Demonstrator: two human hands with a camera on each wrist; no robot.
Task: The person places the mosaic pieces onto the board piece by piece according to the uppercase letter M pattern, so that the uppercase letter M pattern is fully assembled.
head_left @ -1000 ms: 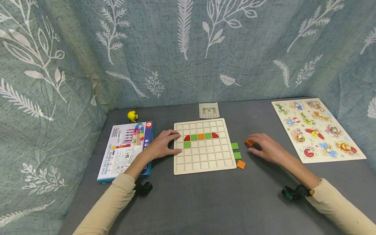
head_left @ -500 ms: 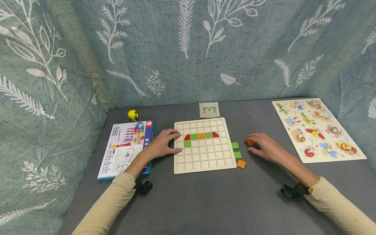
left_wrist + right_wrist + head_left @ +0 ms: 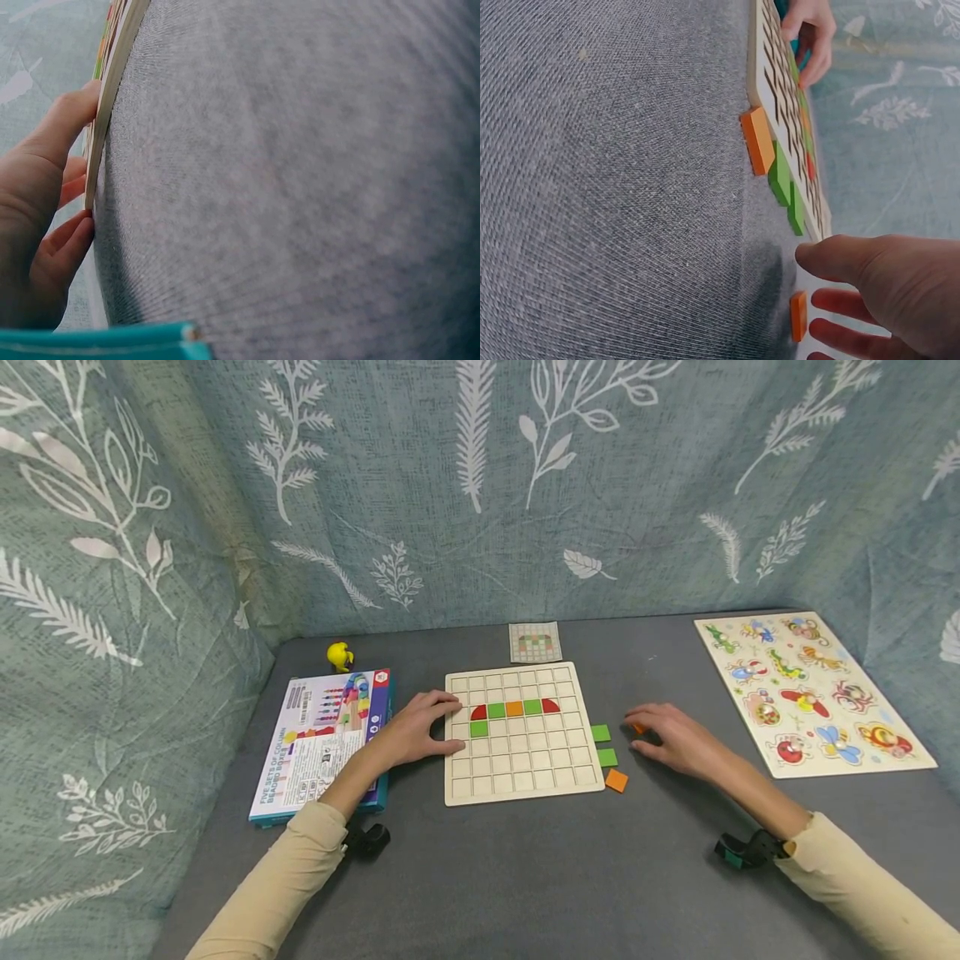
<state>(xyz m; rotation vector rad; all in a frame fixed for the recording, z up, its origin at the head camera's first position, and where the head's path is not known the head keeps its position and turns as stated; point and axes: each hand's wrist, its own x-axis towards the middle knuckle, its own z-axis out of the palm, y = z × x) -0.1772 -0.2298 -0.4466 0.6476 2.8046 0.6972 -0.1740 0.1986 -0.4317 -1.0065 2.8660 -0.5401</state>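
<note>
A cream wooden grid board (image 3: 517, 768) lies on the table with a row of red, green and orange tiles set in it, plus one green tile (image 3: 478, 728) below. My left hand (image 3: 416, 727) rests its spread thumb and fingertips against the board's left edge; the left wrist view shows the thumb (image 3: 75, 112) on that edge. To the right of the board, my right hand (image 3: 678, 739) hovers over an orange square tile (image 3: 799, 316), partly hidden from the head view. In the right wrist view, its fingers are beside the tile, apart from it, with nothing pinched.
Two green tiles (image 3: 602, 733) and another orange tile (image 3: 617, 780) lie by the board's right edge. A pattern card (image 3: 535, 643) is behind it. A box (image 3: 315, 752) and yellow toy (image 3: 340, 657) stand left; an insect puzzle (image 3: 817, 693) lies right.
My right hand has shifted slightly left over the orange tile, and less of that tile shows. The left hand and the board stay where they were.
</note>
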